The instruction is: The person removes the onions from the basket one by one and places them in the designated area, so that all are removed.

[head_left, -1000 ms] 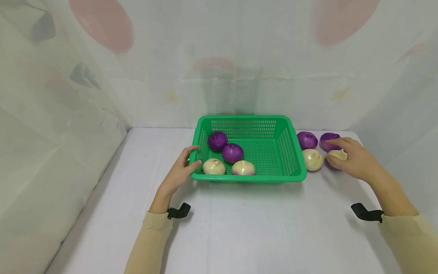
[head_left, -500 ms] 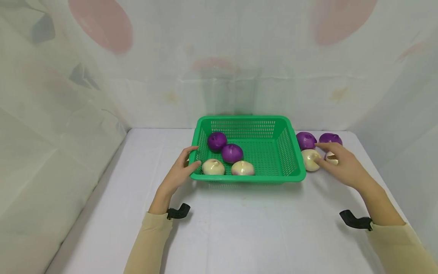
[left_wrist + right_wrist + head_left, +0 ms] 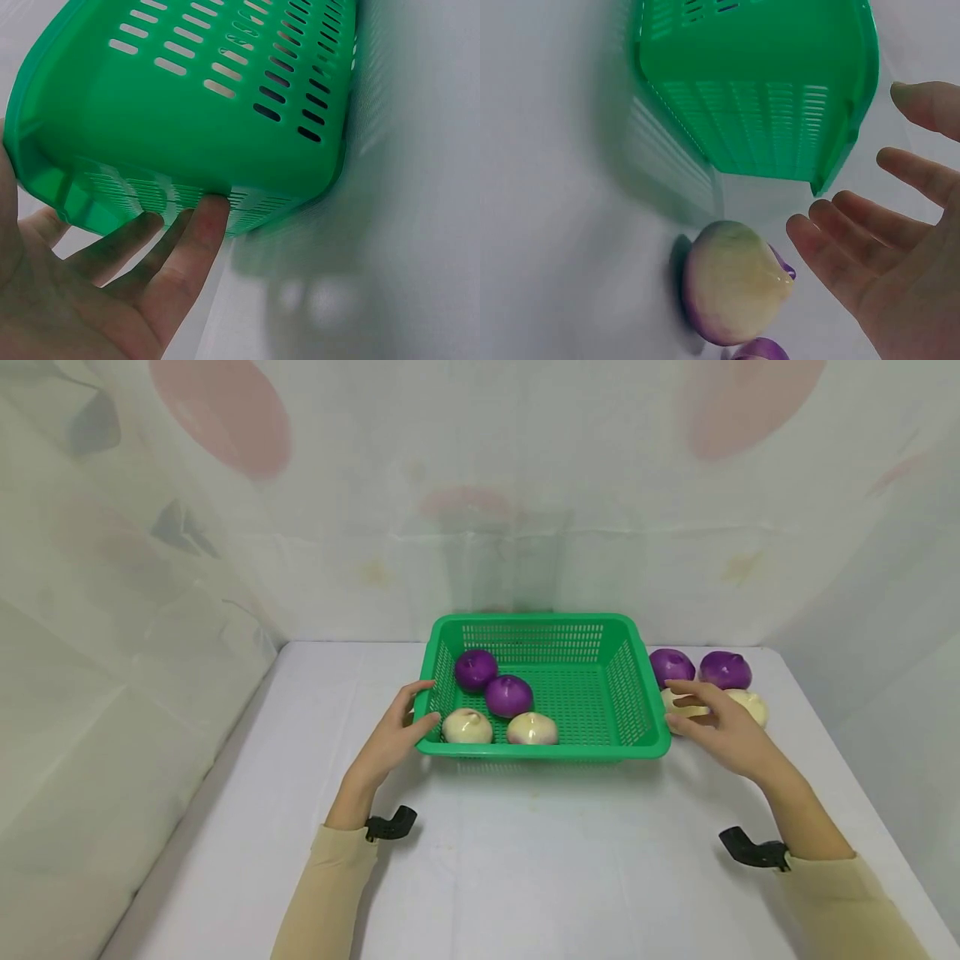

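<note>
A green perforated plastic basket [image 3: 652,727] holds two purple turnip-like vegetables [image 3: 509,696] and two cream ones [image 3: 468,727]. My left hand [image 3: 396,727] grips the basket's left end. Its thumb and index finger lie at the rim, and in the left wrist view the other fingers [image 3: 202,232] meet the outer wall. Beyond the basket's right end, my right hand [image 3: 723,731] hovers with fingers spread and nothing held. Thumb and fingertips are right by the rim. Under it is a cream vegetable [image 3: 678,702], partly hidden, which shows a purple underside [image 3: 731,289] in the right wrist view.
Behind the right hand sit two purple vegetables [image 3: 725,670] and, to its right, another cream one [image 3: 752,706]. The white table [image 3: 525,860] meets pale patterned sheeting [image 3: 337,527] at the back and sides. A black wrist mount [image 3: 753,847] sticks out inward from each forearm.
My right hand has moved left, from the far-right vegetables across the nearer cream one to the basket's right rim. The left hand and the basket have stayed in place.
</note>
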`<action>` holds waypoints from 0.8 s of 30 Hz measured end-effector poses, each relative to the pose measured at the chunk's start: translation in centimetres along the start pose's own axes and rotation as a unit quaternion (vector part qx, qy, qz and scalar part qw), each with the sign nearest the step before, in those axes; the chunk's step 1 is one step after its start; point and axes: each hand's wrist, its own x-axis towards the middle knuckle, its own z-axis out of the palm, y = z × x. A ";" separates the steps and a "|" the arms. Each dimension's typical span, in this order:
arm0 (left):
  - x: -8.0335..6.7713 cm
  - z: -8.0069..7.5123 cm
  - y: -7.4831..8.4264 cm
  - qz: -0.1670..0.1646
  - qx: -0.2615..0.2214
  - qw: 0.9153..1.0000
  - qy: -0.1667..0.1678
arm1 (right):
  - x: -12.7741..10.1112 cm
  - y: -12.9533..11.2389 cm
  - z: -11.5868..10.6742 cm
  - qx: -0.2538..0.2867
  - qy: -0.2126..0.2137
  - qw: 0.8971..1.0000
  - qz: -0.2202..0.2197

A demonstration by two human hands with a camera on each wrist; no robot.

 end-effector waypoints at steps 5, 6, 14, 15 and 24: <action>-0.1 0.0 0.2 0.006 0.006 1.000 0.005 | 0.2 0.1 0.8 0.042 -0.015 0.999 -0.005; -0.1 0.0 0.2 0.007 0.006 1.000 0.005 | 0.2 0.1 0.9 0.051 -0.018 0.999 -0.005; 0.0 0.0 0.1 0.004 0.005 1.000 0.004 | 0.4 -0.3 1.5 0.057 -0.039 0.997 0.030; 0.0 0.0 0.1 0.004 0.004 1.000 0.003 | 0.5 -0.3 1.6 0.057 -0.041 0.997 0.033; 0.0 0.0 0.1 0.001 0.010 1.000 0.002 | 0.7 0.2 2.3 0.073 -0.055 0.995 0.034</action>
